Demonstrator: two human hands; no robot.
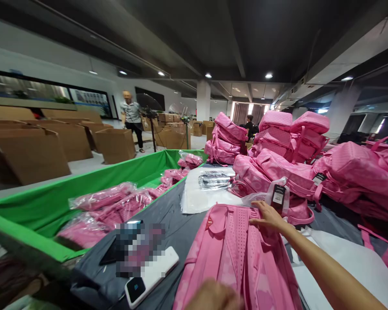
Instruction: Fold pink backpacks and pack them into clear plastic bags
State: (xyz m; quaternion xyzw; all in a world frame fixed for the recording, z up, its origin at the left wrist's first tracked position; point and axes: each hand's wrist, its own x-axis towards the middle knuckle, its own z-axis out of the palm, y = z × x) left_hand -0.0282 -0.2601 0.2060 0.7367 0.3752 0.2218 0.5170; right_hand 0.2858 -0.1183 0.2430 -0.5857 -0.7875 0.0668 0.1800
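Backpack (236, 258) is lying under the right hand (267, 217), resting flat and open; left hand (213, 297), grip unclear, is crowding a phone (150, 273) that could get knocked off.

The pink backpack (242, 254) is matt woven cloth with a perforated mesh back panel. Left of it, the bench (171, 215) wears smooth grey fabric; beyond that, glossy clear plastic bags (106, 206) lie in a green cloth bin (45, 202). Cardboard boxes (29, 150) look dull brown.
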